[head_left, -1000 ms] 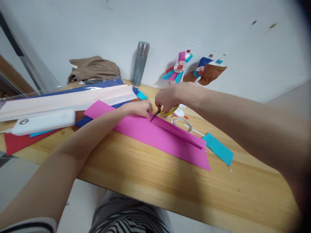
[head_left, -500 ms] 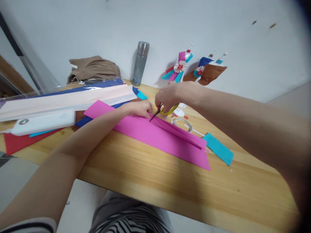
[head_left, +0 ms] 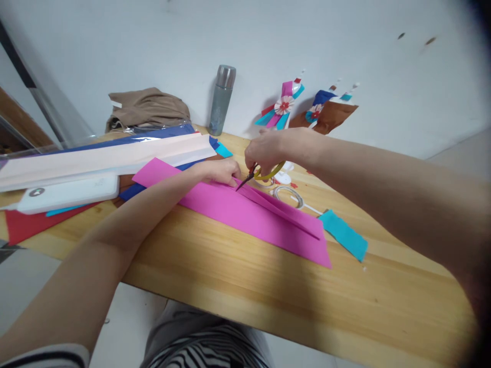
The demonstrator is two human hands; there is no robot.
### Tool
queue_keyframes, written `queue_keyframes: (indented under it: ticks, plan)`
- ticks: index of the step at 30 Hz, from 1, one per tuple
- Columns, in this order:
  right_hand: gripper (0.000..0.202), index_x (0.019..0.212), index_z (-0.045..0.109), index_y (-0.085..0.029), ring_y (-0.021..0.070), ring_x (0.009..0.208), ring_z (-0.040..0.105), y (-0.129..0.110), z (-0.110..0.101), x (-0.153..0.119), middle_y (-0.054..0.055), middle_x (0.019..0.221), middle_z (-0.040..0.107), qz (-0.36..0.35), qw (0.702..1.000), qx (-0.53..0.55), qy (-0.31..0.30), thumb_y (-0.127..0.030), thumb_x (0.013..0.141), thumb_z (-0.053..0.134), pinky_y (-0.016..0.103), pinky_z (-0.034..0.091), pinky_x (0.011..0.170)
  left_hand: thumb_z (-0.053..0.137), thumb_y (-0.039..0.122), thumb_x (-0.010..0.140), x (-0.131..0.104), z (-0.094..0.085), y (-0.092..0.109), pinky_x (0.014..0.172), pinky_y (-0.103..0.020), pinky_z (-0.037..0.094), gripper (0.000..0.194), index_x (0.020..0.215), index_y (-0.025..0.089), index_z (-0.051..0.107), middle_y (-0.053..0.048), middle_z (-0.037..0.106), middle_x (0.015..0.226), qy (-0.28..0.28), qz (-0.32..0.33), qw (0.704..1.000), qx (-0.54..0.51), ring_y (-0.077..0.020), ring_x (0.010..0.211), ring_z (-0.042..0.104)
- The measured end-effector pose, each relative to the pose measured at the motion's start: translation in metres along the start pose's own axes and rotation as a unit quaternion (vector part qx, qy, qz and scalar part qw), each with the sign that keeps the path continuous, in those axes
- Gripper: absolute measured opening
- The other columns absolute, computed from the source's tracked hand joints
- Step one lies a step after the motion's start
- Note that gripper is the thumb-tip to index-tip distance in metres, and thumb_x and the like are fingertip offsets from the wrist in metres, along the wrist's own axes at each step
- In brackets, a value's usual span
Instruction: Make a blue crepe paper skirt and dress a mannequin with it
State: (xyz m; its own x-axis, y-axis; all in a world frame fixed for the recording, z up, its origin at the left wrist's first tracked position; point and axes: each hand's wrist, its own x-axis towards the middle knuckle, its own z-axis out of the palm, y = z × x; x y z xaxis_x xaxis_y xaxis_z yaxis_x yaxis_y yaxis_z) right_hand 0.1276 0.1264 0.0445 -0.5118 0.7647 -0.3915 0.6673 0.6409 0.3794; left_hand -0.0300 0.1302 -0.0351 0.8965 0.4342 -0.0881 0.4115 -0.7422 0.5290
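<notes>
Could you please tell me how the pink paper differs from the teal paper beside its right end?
The pink paper is long, while the teal paper is much shorter. The left hand and the scissors are at the pink paper; neither is at the teal paper. Both lie on the table.

The tabletop (head_left: pixel 184 255) is smooth, pale wood with visible grain and a soft sheen. Along its far edge, the flask (head_left: pixel 221 102) has a shiny metal cap over a matt grey-green body, and the brown cloth (head_left: pixel 148 108) looks soft and creased. The magenta sheet (head_left: pixel 245 220) is matt and paper-like. Clear, glossy plastic wrap (head_left: pixel 143 134) crinkles over the blue sheet. The scissors (head_left: pixel 264 174) pair dark metal blades with smooth yellow handles, apparently plastic.
</notes>
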Motion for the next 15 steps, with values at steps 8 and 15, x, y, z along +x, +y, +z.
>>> queue_keyframes:
  ticks: [8, 15]
  plan:
    - [0.046, 0.08, 0.08, -0.011, 0.0324, 0.114, 0.066, -0.02, -0.019, -0.013, 0.008, 0.092, 0.079, -0.062, 0.995, -0.055, -0.056, -0.052, 0.092, 0.063, 0.058, 0.036, 0.102, 0.065, 0.016, 0.068, -0.001, -0.001, 0.0, 0.064, -0.026, 0.032, 0.002, 0.069, 0.016, 0.063, 0.002, 0.059, 0.062, 0.005, -0.013, 0.999, 0.034, -0.0138, 0.069, 0.048]
    - [0.036, 0.085, 0.079, -0.011, 0.035, 0.12, 0.063, -0.026, -0.021, -0.017, 0.008, 0.102, 0.079, -0.039, 0.998, -0.03, -0.03, -0.046, 0.089, 0.07, 0.062, 0.026, 0.112, 0.067, 0.015, 0.066, -0.001, 0.0, 0.0, 0.069, -0.024, 0.037, 0.025, 0.09, 0.016, 0.073, 0.0, 0.069, 0.075, -0.011, -0.033, 0.998, 0.058, -0.0166, 0.077, 0.055]
